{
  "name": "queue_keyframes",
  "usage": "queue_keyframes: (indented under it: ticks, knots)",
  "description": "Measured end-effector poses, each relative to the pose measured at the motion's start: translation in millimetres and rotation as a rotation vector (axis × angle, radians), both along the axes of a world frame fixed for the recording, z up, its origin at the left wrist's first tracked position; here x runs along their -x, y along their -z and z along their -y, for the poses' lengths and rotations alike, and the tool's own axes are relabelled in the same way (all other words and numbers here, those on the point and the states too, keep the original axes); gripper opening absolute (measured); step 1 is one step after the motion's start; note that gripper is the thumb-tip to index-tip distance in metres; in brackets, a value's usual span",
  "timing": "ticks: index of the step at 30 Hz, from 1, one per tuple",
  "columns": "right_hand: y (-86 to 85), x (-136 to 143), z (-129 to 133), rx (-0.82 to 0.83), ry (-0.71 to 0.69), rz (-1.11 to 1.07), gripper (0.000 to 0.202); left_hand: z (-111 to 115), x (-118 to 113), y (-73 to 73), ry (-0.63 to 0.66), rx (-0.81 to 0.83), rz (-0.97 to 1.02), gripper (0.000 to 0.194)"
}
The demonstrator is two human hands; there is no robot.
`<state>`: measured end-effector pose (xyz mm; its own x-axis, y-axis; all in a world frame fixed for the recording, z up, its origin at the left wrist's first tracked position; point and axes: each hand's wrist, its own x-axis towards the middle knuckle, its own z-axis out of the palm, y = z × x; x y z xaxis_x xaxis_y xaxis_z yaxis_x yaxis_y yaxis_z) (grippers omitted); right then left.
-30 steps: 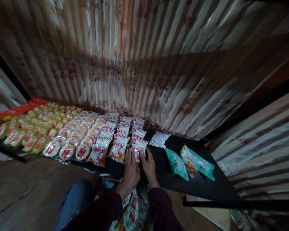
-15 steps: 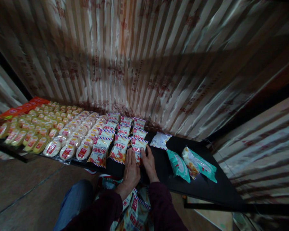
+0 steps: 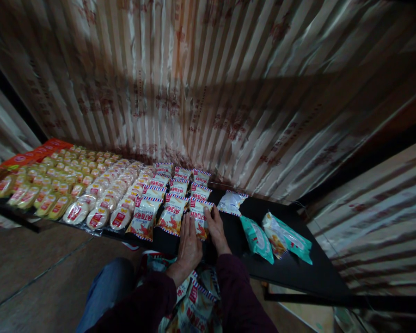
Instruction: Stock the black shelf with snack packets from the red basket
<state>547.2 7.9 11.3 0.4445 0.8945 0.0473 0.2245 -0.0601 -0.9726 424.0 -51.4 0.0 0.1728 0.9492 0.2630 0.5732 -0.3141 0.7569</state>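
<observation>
A small printed snack bag (image 3: 200, 215) lies on the black shelf, at the front of the rightmost of three rows of matching bags. My left hand (image 3: 189, 247) rests along its left edge, fingers straight and held together. On the other side, my right hand (image 3: 217, 231) touches the bag's right edge, thumb apart from the outstretched fingers. Neither hand is wrapped round it. Just left of my left hand lies another snack bag (image 3: 172, 214), and beyond it a third one (image 3: 144, 217).
Round white wrapped cakes (image 3: 97, 217) and yellow wrapped cakes (image 3: 58, 206) fill the shelf's left. Right of my hands lie a pale bag (image 3: 232, 202) and green packets (image 3: 257, 239). More snack bags (image 3: 196, 307) sit below the shelf edge (image 3: 280, 277). A striped sheet (image 3: 194, 92) hangs behind.
My right hand has shifted slightly up and right along the front bag's edge, uncovering more of its face. My left hand stays almost in place.
</observation>
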Motion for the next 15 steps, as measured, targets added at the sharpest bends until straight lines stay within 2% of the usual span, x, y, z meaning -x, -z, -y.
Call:
queue_keyframes:
  ticks: [3,8,15]
  knots:
    - [0.2,0,8,0.079,0.02,-0.003,0.075,2,1,-2.1,0.0,-0.012,-0.026,0.069]
    - [0.8,8,35,0.058,0.083,0.025,0.075,11,5,-6.8,0.032,-0.073,-0.063,0.072]
    - [8.7,26,77,0.102,0.158,0.167,0.069,42,13,-4.5,0.081,-0.082,-0.11,0.071]
